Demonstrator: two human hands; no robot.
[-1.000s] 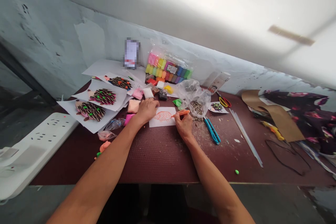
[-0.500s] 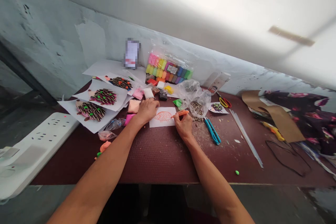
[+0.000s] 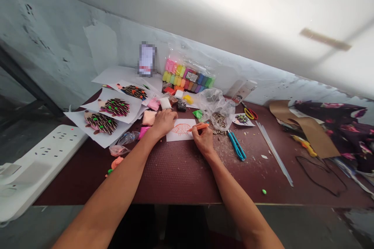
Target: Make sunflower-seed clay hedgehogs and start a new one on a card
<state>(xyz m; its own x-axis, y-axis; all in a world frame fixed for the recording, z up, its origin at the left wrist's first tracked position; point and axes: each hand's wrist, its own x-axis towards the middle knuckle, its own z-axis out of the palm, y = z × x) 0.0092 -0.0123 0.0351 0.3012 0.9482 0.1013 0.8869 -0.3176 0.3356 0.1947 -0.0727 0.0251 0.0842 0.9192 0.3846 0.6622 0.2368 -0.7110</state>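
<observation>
A small white sheet of paper [image 3: 173, 137] lies on the table, bearing an orange drawing of a rounded, dash-filled body with short legs. My right hand [image 3: 204, 139] grips an orange marker [image 3: 201, 127], its tip on the drawing's right part. At the sheet's left edge rests my left hand [image 3: 166, 121], fingers loosely bent and holding nothing I can see. Just behind the left hand are packets of white clay [image 3: 165, 103] and peach clay [image 3: 149, 118]. Striped seeds [image 3: 219, 120] spill from a clear plastic bag [image 3: 212, 100] beyond my right hand.
Sheets with seed-covered hedgehogs [image 3: 115, 107] overlap at left, near a white power strip [image 3: 43, 155]. To the right lie a teal cutter [image 3: 236, 146], scissors [image 3: 250, 113], clear glue sticks [image 3: 274, 153] and a yellow glue gun [image 3: 304, 146]. Multicoloured clay packs [image 3: 188, 77] lean against the wall.
The marker tip has moved slightly left into the drawing, and the marker lies at a somewhat different angle. More orange dashes show inside the body. My left hand stays in place.
</observation>
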